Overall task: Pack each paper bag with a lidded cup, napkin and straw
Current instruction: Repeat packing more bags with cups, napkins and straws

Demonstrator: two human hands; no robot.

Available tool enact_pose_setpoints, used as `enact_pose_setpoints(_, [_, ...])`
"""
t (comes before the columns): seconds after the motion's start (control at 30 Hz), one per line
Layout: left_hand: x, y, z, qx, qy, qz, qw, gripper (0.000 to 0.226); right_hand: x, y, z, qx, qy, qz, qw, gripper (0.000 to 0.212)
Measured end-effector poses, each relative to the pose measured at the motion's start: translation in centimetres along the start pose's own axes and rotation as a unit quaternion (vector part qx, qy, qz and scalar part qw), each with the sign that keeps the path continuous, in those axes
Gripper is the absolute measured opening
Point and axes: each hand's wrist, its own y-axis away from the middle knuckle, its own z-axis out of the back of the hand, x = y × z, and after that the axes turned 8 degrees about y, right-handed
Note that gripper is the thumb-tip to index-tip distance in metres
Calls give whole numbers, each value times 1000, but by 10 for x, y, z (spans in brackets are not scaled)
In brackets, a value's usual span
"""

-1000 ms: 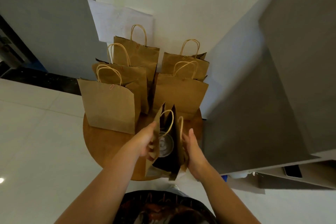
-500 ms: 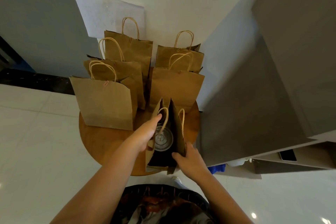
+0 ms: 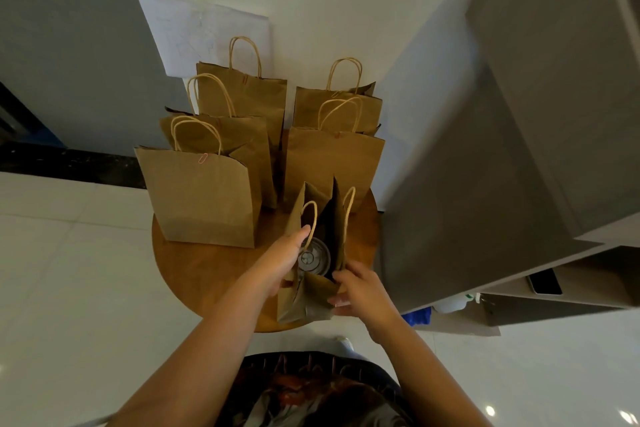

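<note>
The left hand (image 3: 280, 265) is on the left side of the open paper bag (image 3: 304, 295). Its fingers reach up along the bag's left wall, and one fingertip touches the near rope handle (image 3: 310, 222). The thumb is curled round the bag's near left edge, so this hand holds the bag. The right hand (image 3: 360, 291) is at the bag's near right corner. Its fingers bend round the top edge there and its thumb lies low against the outside, so it pinches the paper. The bag stands at the near edge of the round wooden table (image 3: 207, 274), and its mouth is wide open. Down inside sits the lidded cup (image 3: 314, 258). You can see its clear round lid from above. I cannot see a napkin or a straw in the dark part of the bag. Five more paper bags stand behind it on the table. The closest one, the big bag (image 3: 204, 198) on the left, has a pink paper clip (image 3: 203, 158) on its top edge. A white sheet of paper (image 3: 194, 31) hangs on the wall behind the bags. A grey cabinet (image 3: 485, 184) stands to the right of the table.
</note>
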Motion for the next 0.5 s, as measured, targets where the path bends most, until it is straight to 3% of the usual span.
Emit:
enact_pose_setpoints(0.13, [5,-3,0,6,17,72,997,77,-14,-7,-1,7,163,69,984,61])
enact_pose_setpoints(0.2, [7,-4,-4,23,60,103,993,76,-18,-10,-8,6,217,75,973,87])
enact_pose_setpoints(0.27, [8,-6,-8,54,140,115,982,77,-18,-11,-18,16,239,72,968,93])
enact_pose_setpoints(0.33, [9,-9,-12,92,218,119,964,79,-18,-13,-25,-7,224,77,971,71])
enact_pose_setpoints(0.4, [5,-6,-13,91,217,101,967,70,-16,-15,-25,-70,273,108,954,38])
enact_pose_setpoints(0.5, [-4,3,-9,-31,40,-25,998,34,-10,-21,-8,-106,338,135,925,29])
